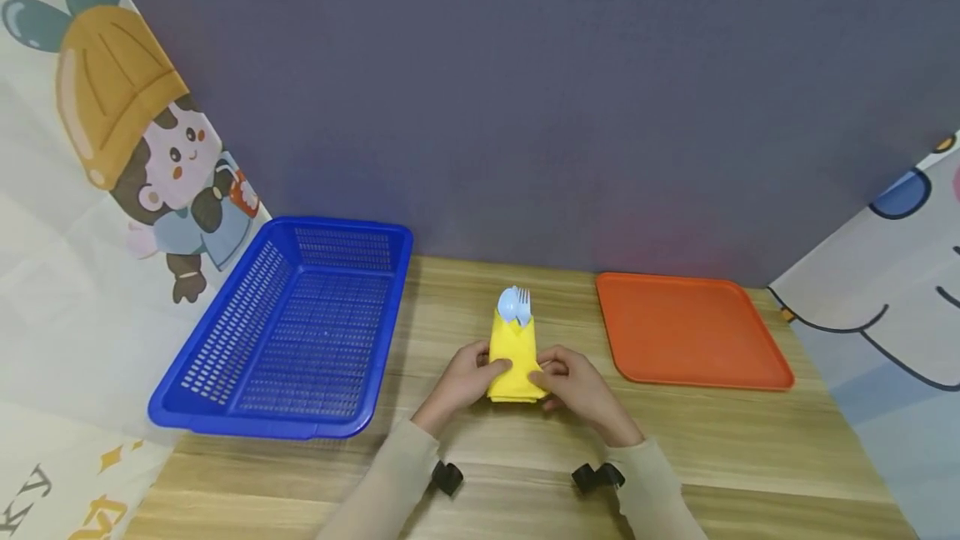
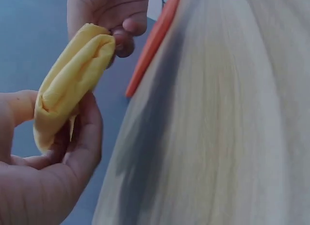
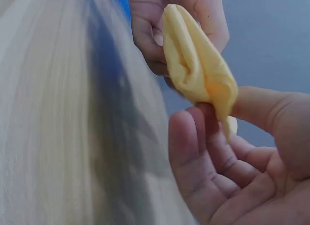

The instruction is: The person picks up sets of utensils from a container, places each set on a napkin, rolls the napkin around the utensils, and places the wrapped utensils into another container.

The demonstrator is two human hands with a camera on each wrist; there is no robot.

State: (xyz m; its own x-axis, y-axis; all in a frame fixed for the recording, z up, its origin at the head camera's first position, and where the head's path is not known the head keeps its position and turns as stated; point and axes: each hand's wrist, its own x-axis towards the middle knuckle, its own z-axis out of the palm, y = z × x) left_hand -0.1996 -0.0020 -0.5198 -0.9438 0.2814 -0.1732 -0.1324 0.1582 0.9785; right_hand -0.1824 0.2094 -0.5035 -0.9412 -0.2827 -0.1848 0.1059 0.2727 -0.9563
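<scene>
A yellow folded napkin (image 1: 513, 361) is held up between both hands in the head view, with a light blue spoon (image 1: 507, 304) and a light blue fork (image 1: 524, 307) sticking out of its far end. My left hand (image 1: 467, 377) grips the napkin's left side, thumb on top and fingers beneath. On the other side, my right hand (image 1: 576, 383) pinches the lower right edge between thumb and fingers. Both wrist views show the near end of the napkin (image 2: 72, 84), its layers rolled and a loose flap (image 3: 223, 96) at the right hand's fingers. The cutlery's handles are hidden inside.
To the left stands a blue perforated plastic basket (image 1: 367, 390). An orange-red tray (image 1: 693, 332) lies at the right on the wooden table (image 1: 517, 494). A grey panel (image 1: 525, 107) rises behind the table, and printed cloths hang at both sides.
</scene>
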